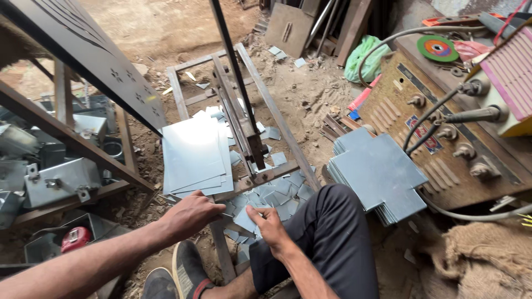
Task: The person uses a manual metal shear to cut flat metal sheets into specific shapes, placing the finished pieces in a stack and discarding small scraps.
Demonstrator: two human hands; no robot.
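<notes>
— So, where are the person's hands right now?

— Both are low over a scatter of small metal offcuts (277, 196) on the dirt floor, at the near end of a floor-mounted lever shear (244, 127). The left hand (191, 215) hovers palm down, fingers loosely curled, its fingertips right at the near edge of a stack of flat grey sheets (194, 152); I cannot tell whether it actually pinches anything. The right hand (269, 224) pinches one small square of sheet metal (245, 220), thumb on top, fingers narrow around its edge.

— Why is the sheet stack placed there?

— It rests on the shear's frame, just left of the blade, so a sheet can likely slide sideways under the cutter. The offcuts lie below and in front of the blade, which looks like where trimmed corners drop.

— And anything else within reach?

— To the right, beside the person's raised knee in dark trousers (327, 232), sits a pile of cross-shaped blanks (379, 174) with corners notched out, stacked neatly and leaning against an old welding machine (443, 133) with cables plugged in. A rack on the left holds folded metal boxes (55, 180).
</notes>
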